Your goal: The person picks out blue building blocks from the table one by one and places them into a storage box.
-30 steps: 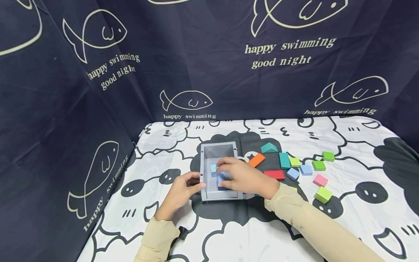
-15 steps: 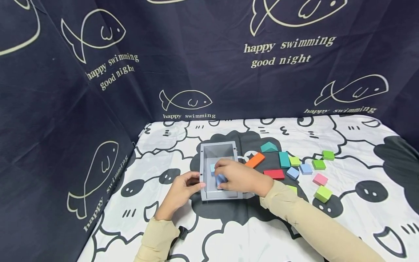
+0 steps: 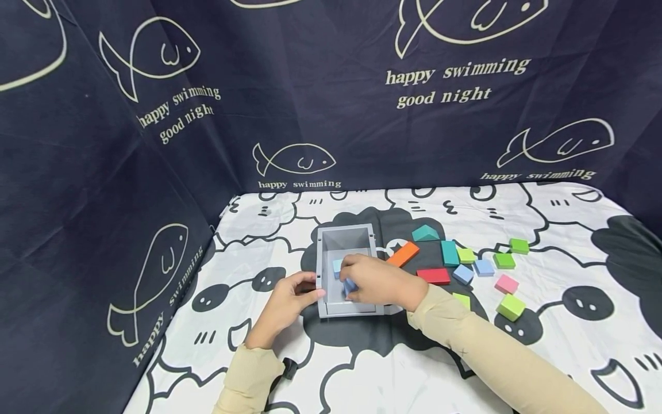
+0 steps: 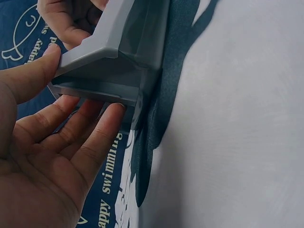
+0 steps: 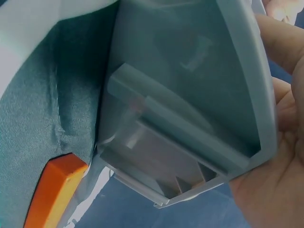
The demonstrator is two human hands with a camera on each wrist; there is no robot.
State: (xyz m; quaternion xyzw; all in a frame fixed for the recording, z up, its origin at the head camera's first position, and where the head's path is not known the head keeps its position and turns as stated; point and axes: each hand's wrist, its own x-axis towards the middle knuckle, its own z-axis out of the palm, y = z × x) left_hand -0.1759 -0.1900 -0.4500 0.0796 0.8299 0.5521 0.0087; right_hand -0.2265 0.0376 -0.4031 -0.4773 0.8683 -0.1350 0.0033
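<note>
Grey box (image 3: pixel 353 309), centre of head frame, has a light blue block (image 3: pixel 337 267) and a blue block (image 3: pixel 350 286) inside. Right hand (image 3: pixel 380 280) fingers pinch the blue one, mostly covering it. Left hand (image 3: pixel 289 296) grips box's left side; left wrist view adds thumb on rim, fingers against lower ledge. Right wrist view: ledges on box's outer side, blocks inside hidden.

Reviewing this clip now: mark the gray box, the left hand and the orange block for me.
Gray box (image 3: pixel 343 237): head view, on its far inner wall.
Left hand (image 3: pixel 281 301): head view, on the middle of the visible hand.
Orange block (image 3: pixel 403 254): head view, mid-length on its upper face.
</note>
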